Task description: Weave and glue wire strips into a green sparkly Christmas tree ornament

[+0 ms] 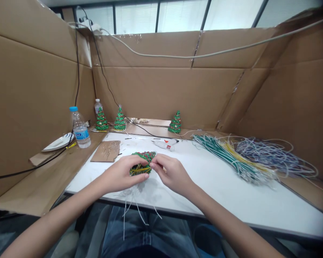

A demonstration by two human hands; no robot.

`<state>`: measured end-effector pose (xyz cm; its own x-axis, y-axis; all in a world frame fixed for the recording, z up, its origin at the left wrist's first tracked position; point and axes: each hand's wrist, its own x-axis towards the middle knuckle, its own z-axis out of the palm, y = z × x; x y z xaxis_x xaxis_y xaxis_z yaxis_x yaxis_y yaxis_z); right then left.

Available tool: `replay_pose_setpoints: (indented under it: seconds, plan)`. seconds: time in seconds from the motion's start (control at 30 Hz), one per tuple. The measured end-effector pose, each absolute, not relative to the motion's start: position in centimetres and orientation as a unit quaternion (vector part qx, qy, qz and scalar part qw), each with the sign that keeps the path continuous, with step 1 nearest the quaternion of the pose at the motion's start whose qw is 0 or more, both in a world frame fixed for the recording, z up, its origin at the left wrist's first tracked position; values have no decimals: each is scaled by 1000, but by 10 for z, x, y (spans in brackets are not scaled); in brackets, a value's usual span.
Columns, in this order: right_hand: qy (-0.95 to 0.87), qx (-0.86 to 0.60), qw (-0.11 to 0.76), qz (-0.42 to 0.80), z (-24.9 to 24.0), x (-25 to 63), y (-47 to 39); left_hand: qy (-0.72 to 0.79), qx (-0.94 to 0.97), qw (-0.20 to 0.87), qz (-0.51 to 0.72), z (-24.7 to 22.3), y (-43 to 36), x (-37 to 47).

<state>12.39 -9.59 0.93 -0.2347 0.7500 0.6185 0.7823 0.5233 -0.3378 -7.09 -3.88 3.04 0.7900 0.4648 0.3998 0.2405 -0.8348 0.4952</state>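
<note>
A small green tinsel Christmas tree point(148, 155) with red garland lies on its side above the white table near the front edge. My left hand point(125, 172) is closed around its base end, thumb below and fingers above, where yellow strands show. My right hand point(173, 172) pinches at the right side of the tree; what sits between thumb and forefinger is too small to make out. White strands point(140, 211) hang from beneath the tree over the table edge.
Behind my hands lie a glue gun point(165, 144) and a cardboard piece point(104, 151). Green, white and yellow wire bundles point(226, 154) spread at right. Finished-looking trees point(120, 119) stand at the back. A water bottle point(80, 129) and white plate point(58, 142) are left. Cardboard walls point(156, 89) enclose the table.
</note>
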Motion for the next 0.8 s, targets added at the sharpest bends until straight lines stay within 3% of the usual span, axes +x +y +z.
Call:
replay_pose_setpoints:
  seconds: [0.33,0.8]
  plan:
    - [-783,-501,356,-89,3,122,-95,213,907,204,302,14,-44,-49]
    - [-752,-517,410,-3,15,126,-80,268,869,212,359,26,-28,-70]
